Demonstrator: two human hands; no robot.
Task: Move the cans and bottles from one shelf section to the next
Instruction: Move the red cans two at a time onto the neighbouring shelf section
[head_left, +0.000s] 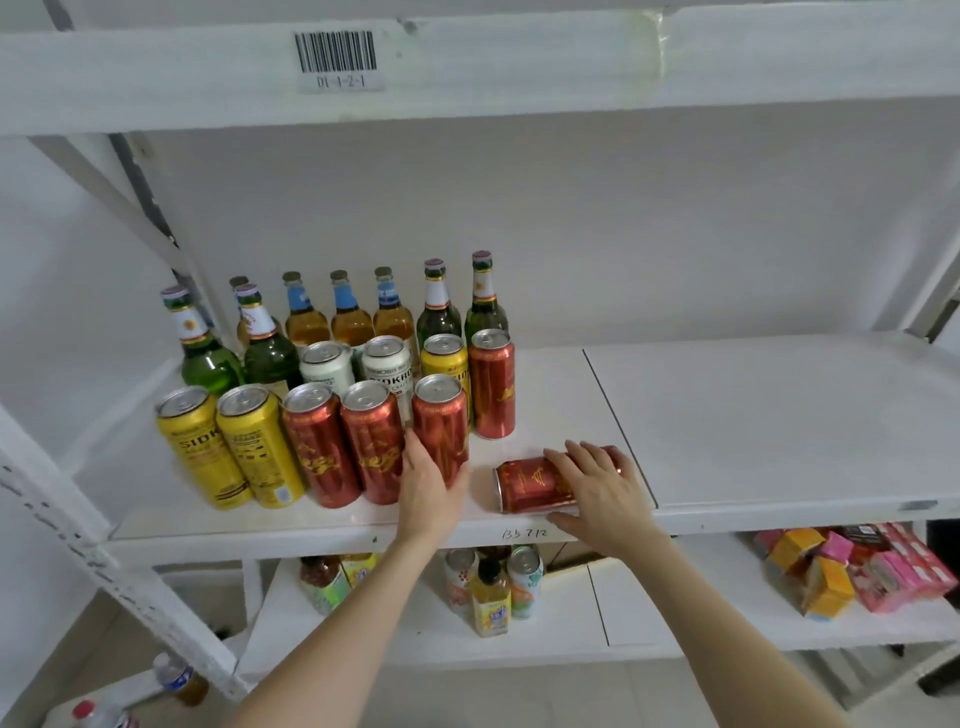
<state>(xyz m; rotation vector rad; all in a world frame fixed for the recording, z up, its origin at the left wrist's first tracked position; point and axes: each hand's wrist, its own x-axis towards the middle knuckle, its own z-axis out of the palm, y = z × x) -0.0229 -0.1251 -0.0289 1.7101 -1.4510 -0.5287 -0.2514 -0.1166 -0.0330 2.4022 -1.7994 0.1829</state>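
White metal shelving against a pale wall; middle shelf (779, 415) in two sections split by a seam (618, 426). Left section: bottles along the back, cans in front. Right section: bare.

Fallen red can (540, 483): on its side near the front edge, just left of the seam, long axis running left-right. Right hand (597, 483): fingers spread, laid over it, nearer the seam. Left hand (431, 493): curled round an upright red can (441, 426) at the front row's right end.
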